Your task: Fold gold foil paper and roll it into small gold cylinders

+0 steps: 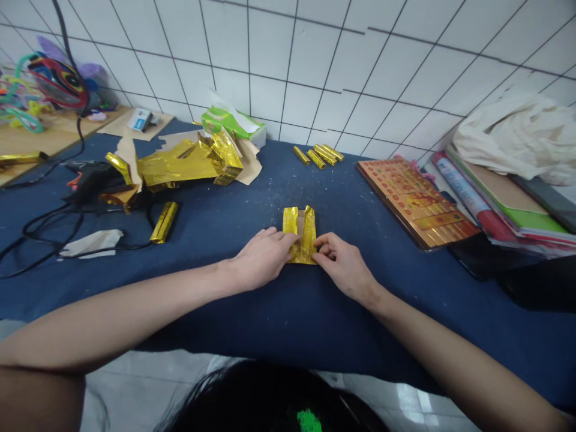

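Head view showed a gold paper [309,235] on a blue cloth [270,318], between two hands. It had a gold flap on each side and a brown strip in the middle. The left hand [263,258] lay on the left side of the paper, its fingers close together and touching it. The right hand [345,267] had its thumb and a finger at the paper's right edge, near the bottom. I could not tell if either hand pinched the paper or just pressed it.

Behind the paper lay four small gold rolls [316,159]. Left of the paper was another roll [164,222], and farther left a white scrap [93,243]. A messy gold pile [180,168] sat behind and to the left of the paper. Right of the paper was an orange pack [416,201], and farther right were books [517,198] and a white cloth [513,135].
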Motion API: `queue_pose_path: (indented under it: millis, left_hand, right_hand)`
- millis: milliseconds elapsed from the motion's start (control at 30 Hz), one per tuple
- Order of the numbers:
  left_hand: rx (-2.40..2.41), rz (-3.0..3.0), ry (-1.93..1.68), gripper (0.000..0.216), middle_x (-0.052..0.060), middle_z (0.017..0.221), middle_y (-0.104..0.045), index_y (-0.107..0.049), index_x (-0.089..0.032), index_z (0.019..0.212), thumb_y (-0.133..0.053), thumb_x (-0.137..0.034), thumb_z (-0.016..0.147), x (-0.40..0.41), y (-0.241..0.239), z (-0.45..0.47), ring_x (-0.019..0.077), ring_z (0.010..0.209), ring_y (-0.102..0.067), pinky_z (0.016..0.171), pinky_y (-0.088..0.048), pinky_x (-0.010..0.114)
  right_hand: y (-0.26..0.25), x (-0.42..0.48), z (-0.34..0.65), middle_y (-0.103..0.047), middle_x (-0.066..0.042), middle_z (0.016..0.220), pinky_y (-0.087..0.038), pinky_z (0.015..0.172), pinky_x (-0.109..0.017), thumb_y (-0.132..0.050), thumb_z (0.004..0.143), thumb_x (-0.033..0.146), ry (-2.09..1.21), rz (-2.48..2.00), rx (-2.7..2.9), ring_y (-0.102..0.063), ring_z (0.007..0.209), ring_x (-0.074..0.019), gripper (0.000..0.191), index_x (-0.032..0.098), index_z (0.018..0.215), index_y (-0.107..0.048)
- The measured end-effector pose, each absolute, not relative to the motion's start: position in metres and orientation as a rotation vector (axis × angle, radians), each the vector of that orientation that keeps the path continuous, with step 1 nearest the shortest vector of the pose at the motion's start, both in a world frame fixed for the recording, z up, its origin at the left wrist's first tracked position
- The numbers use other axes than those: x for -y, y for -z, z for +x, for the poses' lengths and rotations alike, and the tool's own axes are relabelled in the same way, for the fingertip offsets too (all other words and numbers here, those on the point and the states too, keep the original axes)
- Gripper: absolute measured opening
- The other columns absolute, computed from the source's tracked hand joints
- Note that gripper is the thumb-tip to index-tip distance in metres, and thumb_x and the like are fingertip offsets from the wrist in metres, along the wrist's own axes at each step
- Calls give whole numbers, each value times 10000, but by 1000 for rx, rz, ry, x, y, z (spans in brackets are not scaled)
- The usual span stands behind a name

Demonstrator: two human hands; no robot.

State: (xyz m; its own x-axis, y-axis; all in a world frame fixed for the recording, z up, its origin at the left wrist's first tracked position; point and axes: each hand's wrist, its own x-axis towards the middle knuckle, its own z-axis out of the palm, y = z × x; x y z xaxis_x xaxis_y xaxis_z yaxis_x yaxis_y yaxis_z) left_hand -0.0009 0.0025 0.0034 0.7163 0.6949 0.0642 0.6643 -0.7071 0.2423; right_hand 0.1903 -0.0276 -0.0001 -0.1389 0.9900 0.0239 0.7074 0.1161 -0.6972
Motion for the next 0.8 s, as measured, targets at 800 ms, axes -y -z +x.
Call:
queue_pose_path:
  millis: [800]
  left_hand:
    - [-1035, 2939, -107, 439, 88, 898, -554, -479, -170, 1221, -405, -109, 793, 2, -4, 1, 231, 840, -479, 695, -388, 348]
  right_hand:
    - [3, 41, 192, -650, -69, 852, -481, 722, -316, -413, 842, 146, -51, -1373, 2197, -605, 783, -170, 235, 178, 893, -641]
